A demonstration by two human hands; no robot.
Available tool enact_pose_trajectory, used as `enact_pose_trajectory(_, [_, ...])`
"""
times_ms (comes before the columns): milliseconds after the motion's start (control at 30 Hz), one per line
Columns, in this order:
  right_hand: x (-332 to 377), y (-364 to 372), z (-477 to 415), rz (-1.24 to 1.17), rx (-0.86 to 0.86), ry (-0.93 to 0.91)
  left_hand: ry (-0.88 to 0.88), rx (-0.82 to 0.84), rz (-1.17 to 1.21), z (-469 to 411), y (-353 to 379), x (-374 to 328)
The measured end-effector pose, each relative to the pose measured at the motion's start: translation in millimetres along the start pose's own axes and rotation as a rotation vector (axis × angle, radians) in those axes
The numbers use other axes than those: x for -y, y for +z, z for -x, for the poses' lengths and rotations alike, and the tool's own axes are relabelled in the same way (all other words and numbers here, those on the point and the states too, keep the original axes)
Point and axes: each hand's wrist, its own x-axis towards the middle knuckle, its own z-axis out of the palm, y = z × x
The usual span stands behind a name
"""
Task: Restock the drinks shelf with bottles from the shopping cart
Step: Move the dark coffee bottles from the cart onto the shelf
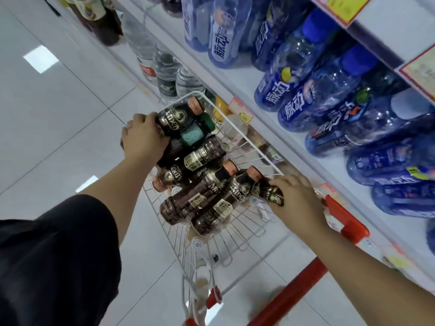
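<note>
Two curled hands round dark bottles

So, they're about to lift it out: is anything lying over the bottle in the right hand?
Nothing visible does. The right hand grips a dark bottle lying uppermost at the cart's shelf-side rim; the left hand grips the far bottle.

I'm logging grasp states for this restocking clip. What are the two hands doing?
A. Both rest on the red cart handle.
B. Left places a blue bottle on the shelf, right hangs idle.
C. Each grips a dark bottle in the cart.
C: the left hand grips the far dark bottle and the right hand grips the near dark bottle, both inside the wire cart.
</note>
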Motion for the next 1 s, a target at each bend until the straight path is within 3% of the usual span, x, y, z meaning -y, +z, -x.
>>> enact_pose_trajectory(267, [0,-9,9,-0.097,0.027,0.062,0.161,-0.101,0.098,51,-22,-9])
enact_pose_trajectory(433, [1,-12,20,0.052,0.086,0.109,0.179,-0.009,0.282,113,-28,-31])
enact_pose_trajectory(567, [4,-21,17,0.033,0.117,0.147,0.117,0.024,0.47,148,-35,-43])
enact_pose_trajectory(767, [4,-83,55,-0.413,-0.137,0.169,0.115,0.027,0.591,182,-79,-64])
enact_pose_trajectory(1000, [-11,-190,153,-0.785,-0.428,0.072,0.307,-0.044,0.684,234,-156,-129])
